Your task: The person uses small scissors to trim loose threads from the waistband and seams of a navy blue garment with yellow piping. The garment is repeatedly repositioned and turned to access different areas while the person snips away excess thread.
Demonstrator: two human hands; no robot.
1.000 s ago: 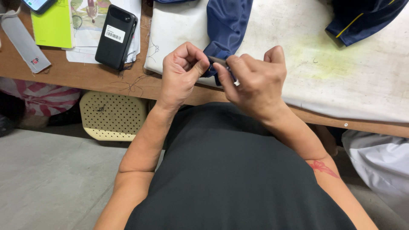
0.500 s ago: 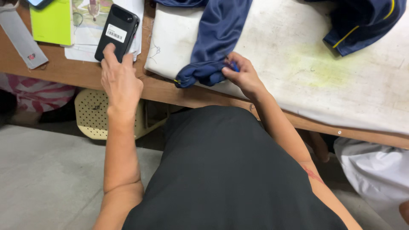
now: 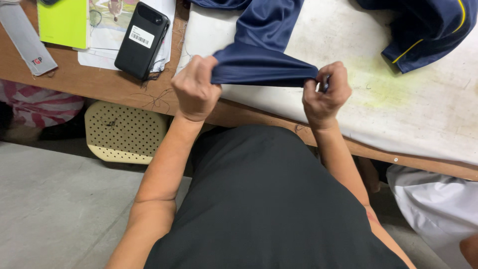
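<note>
A navy blue garment lies on the white padded table top. Its near end is stretched flat between my two hands above the table's front edge. My left hand pinches the left corner of that end. My right hand is closed on the right corner, and something small and dark shows between its fingers. A second fold of navy cloth with a yellow stripe lies at the back right.
A black phone-like device rests on papers on the brown wooden bench to the left. A lime green pad and a grey strip lie farther left. A cream perforated stool stands under the bench. White cloth is at the lower right.
My left hand has left the black device and come back to the garment. Both hands now pull the cloth's end taut between them.
</note>
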